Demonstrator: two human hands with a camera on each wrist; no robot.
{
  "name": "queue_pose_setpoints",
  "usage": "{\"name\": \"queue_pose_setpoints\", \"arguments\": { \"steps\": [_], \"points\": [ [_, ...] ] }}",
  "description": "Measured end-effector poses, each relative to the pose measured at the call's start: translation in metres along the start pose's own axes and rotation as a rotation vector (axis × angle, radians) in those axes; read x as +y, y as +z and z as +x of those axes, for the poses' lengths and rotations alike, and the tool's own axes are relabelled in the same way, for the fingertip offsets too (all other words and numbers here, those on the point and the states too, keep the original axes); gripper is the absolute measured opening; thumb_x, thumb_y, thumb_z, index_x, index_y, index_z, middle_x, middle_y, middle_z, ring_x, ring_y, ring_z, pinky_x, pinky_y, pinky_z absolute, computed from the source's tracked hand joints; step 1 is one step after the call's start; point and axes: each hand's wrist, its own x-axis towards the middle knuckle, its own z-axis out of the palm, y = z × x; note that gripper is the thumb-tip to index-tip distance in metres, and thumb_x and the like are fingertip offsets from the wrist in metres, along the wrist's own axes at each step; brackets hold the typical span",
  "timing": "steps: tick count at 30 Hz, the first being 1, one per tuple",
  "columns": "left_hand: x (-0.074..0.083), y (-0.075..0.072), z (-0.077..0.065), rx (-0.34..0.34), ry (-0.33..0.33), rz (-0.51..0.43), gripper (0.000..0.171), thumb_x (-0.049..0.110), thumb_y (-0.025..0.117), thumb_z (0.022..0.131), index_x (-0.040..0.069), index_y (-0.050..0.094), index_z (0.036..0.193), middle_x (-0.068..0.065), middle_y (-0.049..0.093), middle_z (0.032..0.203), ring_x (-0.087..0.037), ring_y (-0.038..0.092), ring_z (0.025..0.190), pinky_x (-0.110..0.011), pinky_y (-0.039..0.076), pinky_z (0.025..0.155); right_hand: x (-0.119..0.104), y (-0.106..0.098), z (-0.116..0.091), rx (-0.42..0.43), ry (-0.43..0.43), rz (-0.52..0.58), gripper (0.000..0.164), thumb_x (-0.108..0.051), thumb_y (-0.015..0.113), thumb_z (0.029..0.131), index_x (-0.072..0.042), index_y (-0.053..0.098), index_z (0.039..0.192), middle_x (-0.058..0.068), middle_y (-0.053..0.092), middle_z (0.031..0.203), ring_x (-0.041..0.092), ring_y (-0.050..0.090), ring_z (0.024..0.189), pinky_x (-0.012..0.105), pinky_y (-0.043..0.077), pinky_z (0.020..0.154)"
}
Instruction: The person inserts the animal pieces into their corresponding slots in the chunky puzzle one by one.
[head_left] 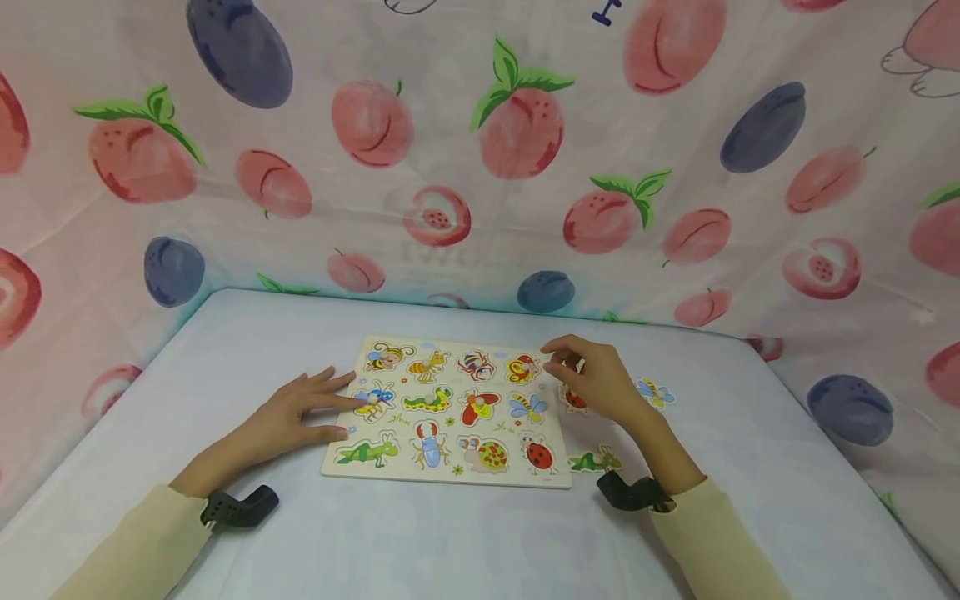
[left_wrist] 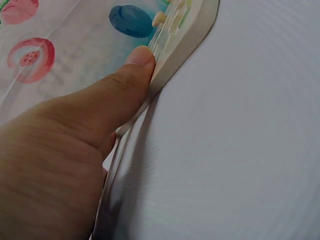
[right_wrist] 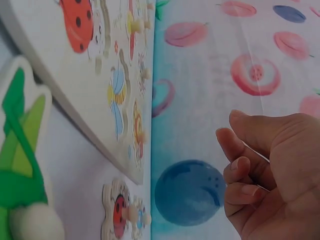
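A wooden insect peg puzzle board lies flat on the table. My left hand rests along its left edge with extended fingers; in the left wrist view the thumb lies against the board's rim. Over the upper right corner is my right hand, fingers bent loosely and nothing between thumb and fingertips. Beside the board's right edge sit a ladybug piece, partly covered by that hand in the head view, a blue-winged dragonfly piece and a green grasshopper piece. Several knobbed pieces, such as the caterpillar, sit in the board.
A white cloth covers the table. Behind it hangs a fruit-printed curtain. Black wrist cameras are strapped to both wrists, the right one near the grasshopper piece.
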Motion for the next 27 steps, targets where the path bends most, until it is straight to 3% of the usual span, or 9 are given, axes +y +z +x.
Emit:
{"name": "queue_pose_setpoints", "arguments": {
  "steps": [19, 27],
  "points": [
    [-0.002, 0.001, 0.001, -0.008, 0.001, -0.006, 0.047, 0.045, 0.073, 0.081, 0.028, 0.066, 0.124, -0.007, 0.041, 0.147, -0.039, 0.019, 0.141, -0.060, 0.010, 0.110, 0.046, -0.042, -0.027, 0.115, 0.046, -0.149, 0.019, -0.012, 0.071, 0.088, -0.006, 0.069, 0.106, 0.000, 0.064, 0.079, 0.016, 0.056, 0.068, 0.027, 0.042, 0.056],
    [-0.001, 0.001, 0.000, 0.010, 0.037, -0.004, 0.045, 0.043, 0.072, 0.083, 0.027, 0.066, 0.124, -0.009, 0.043, 0.146, -0.042, 0.021, 0.140, -0.063, 0.012, 0.109, 0.069, -0.055, -0.043, 0.102, 0.124, -0.149, 0.023, -0.021, 0.068, 0.091, -0.008, 0.068, 0.109, 0.001, 0.064, 0.083, 0.017, 0.057, 0.073, 0.025, 0.044, 0.054]
  ]
}}
